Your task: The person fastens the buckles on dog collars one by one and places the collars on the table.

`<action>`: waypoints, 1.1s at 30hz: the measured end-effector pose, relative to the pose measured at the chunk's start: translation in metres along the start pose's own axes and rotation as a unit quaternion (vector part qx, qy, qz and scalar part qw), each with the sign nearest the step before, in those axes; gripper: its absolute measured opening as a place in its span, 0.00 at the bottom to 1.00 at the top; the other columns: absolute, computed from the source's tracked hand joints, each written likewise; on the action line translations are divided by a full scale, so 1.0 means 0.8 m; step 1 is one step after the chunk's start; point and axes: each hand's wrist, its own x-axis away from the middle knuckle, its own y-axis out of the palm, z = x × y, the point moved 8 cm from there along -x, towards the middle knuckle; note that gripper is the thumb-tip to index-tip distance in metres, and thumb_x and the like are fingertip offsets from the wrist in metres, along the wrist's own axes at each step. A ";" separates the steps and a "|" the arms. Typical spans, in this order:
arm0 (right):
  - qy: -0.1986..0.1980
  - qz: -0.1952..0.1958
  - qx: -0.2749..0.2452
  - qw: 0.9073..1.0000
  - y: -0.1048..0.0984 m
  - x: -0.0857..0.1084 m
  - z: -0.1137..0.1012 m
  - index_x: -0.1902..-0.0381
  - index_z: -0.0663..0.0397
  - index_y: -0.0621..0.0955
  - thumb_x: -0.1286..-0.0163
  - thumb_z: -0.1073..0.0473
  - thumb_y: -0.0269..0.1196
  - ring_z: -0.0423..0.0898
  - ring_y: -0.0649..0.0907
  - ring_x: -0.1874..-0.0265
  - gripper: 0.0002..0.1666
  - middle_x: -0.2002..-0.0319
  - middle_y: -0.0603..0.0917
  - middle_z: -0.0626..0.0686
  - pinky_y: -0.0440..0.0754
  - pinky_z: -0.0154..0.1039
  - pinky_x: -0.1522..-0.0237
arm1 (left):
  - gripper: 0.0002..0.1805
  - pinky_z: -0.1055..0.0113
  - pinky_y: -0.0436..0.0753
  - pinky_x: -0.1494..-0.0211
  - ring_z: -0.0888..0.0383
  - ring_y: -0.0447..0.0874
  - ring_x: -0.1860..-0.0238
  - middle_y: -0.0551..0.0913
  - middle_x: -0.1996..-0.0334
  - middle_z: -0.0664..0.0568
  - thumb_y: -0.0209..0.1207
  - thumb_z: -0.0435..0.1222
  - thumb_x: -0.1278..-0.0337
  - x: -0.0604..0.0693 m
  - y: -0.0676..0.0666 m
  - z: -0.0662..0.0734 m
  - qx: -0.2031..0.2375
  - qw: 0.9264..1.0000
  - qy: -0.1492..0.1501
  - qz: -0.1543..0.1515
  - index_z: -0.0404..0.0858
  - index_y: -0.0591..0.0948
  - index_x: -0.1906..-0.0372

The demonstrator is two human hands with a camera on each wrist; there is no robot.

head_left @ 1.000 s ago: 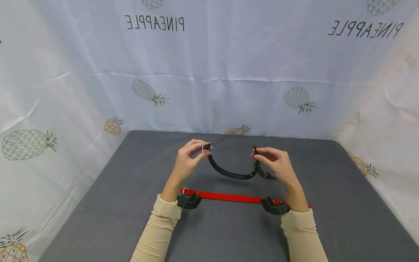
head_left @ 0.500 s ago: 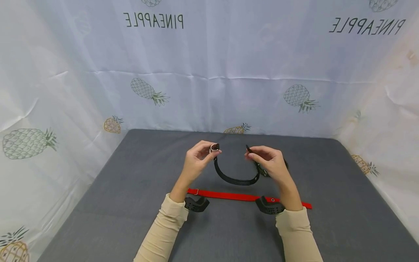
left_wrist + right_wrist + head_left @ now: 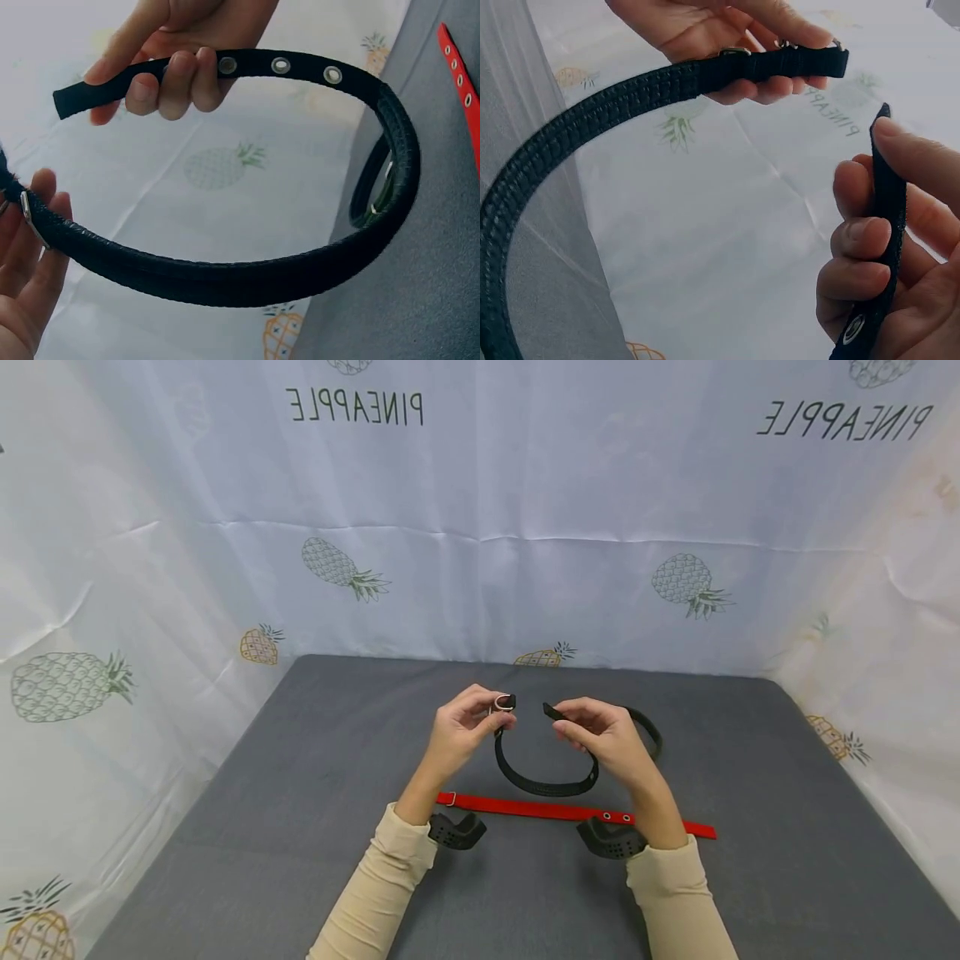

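Note:
A black collar (image 3: 551,789) hangs in a loop above the table, its two ends a short gap apart. My left hand (image 3: 461,727) pinches the buckle end, where a metal ring shows. The pointed strap end is pinched by my right hand (image 3: 611,743), thumb on top and fingers curled underneath. Metal-rimmed holes run along the strap beside the right hand (image 3: 184,82) in the left wrist view. A stitched, textured band (image 3: 562,139) shows on the collar in the right wrist view.
A red collar (image 3: 517,807) lies stretched across the grey table (image 3: 525,893), nearer than the hands. Behind my right hand, a second dark collar (image 3: 652,731) lies curved, partly hidden. White pineapple-print curtains (image 3: 480,593) stand around the table.
Both hands have moved toward each other, bringing the collar's ends closer and deepening its loop. The strap tip has tilted over to point toward the buckle end.

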 end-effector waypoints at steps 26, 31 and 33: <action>0.020 -0.025 0.089 0.995 0.004 0.006 -0.022 0.61 0.67 0.79 0.39 0.67 0.67 0.32 0.82 0.74 0.10 0.69 0.83 0.31 0.77 0.28 0.72 | 0.11 0.74 0.82 0.62 0.64 0.73 0.70 0.80 0.70 0.43 0.66 0.25 0.51 0.002 0.020 0.009 -0.176 0.979 0.002 -0.103 0.29 0.85 0.59; 0.020 -0.021 0.109 0.994 0.005 0.007 -0.025 0.62 0.64 0.80 0.41 0.65 0.69 0.34 0.81 0.75 0.11 0.68 0.85 0.50 0.76 0.29 0.73 | 0.10 0.74 0.82 0.61 0.60 0.76 0.70 0.81 0.70 0.45 0.68 0.28 0.51 0.002 0.024 0.011 -0.214 0.970 0.015 -0.114 0.31 0.86 0.60; 0.019 -0.020 0.118 0.993 0.006 0.006 -0.026 0.62 0.63 0.80 0.41 0.66 0.69 0.33 0.81 0.75 0.10 0.68 0.84 0.56 0.76 0.30 0.73 | 0.11 0.74 0.82 0.61 0.60 0.77 0.70 0.82 0.69 0.46 0.68 0.28 0.51 0.002 0.025 0.012 -0.223 0.967 0.015 -0.121 0.32 0.86 0.60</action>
